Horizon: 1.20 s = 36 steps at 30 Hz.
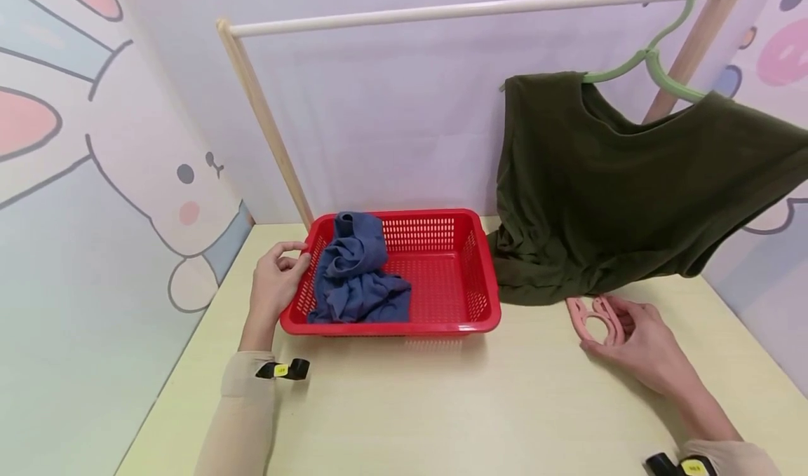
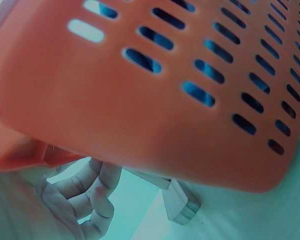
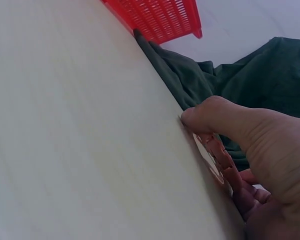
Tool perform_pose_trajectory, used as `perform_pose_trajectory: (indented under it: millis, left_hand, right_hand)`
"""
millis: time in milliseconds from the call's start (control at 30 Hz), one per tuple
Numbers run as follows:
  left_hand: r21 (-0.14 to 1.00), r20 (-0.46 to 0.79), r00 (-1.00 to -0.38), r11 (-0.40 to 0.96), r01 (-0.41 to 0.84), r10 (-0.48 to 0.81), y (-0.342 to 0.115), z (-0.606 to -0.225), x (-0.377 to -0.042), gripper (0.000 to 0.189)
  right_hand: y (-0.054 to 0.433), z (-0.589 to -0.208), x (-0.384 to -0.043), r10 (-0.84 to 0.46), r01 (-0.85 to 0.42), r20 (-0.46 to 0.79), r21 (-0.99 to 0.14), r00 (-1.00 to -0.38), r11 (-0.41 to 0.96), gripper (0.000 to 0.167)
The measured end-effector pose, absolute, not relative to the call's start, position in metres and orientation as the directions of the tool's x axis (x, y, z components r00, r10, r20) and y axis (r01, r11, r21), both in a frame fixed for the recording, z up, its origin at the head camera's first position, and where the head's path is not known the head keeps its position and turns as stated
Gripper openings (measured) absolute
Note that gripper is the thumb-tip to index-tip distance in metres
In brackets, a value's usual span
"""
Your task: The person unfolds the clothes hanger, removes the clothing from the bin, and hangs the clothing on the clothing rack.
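Right of the basket (image 1: 442, 328), the right hand (image 1: 645, 348) pinches the pink hanger (image 1: 615, 325), best done firmly; at the basket's left rim, the left hand (image 1: 275, 281) half-curls, hold unclear.

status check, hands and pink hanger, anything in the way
Right hand grips pink hanger. Left hand holds red basket by rim. Green garment just behind pink hanger, possibly in the way.
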<state>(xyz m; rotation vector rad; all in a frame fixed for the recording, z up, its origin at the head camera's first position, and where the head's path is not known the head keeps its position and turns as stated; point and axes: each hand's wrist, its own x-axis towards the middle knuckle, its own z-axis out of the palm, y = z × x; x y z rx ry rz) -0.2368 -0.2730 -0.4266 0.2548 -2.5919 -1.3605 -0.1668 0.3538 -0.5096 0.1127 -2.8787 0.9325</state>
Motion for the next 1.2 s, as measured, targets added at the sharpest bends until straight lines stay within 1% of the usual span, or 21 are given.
perform_pose_trajectory:
  millis: [267,400,567,733,867,1100,1200]
  left_hand:
    - [0.832,0.095,-0.963,0.551,-0.061,-0.251,-0.271,-0.426,-0.235,0.038]
    - [0.833,0.099,-0.964,0.550,-0.056,-0.247,-0.271,-0.426,-0.235,0.037]
    - [0.831,0.101,-0.965,0.554,-0.052,-0.242,-0.273,-0.428,-0.235,0.038]
    - [0.831,0.104,-0.963,0.554,-0.053,-0.247,-0.274,-0.429,-0.235,0.037]
    - [0.837,0.102,-0.962,0.544,-0.055,-0.253,-0.273,-0.430,-0.235,0.036]
    - [0.844,0.099,-0.963,0.534,-0.051,-0.249,-0.273,-0.429,-0.234,0.037]
    - [0.847,0.090,-0.962,0.527,-0.061,-0.256,-0.274,-0.430,-0.234,0.037]
  right_hand:
    - [0.359,-0.505,-0.167,-0.099,-0.184,0.165,-0.651,-0.981,0.736,0.087]
    - [0.359,-0.503,-0.165,-0.129,-0.204,0.159,-0.705,-0.979,0.679,0.086]
    - [0.360,-0.501,-0.159,-0.118,-0.175,0.129,-0.756,-0.984,0.631,0.088]
    - [0.360,-0.495,-0.155,-0.156,-0.175,0.111,-0.853,-0.981,0.492,0.080]
    - [0.357,-0.488,-0.151,-0.185,-0.183,0.120,-0.908,-0.975,0.376,0.075]
    - [0.352,-0.480,-0.151,-0.197,-0.224,0.198,-0.967,-0.960,0.124,0.078]
    - [0.347,-0.469,-0.157,-0.195,-0.235,0.215,-0.968,-0.957,0.084,0.080]
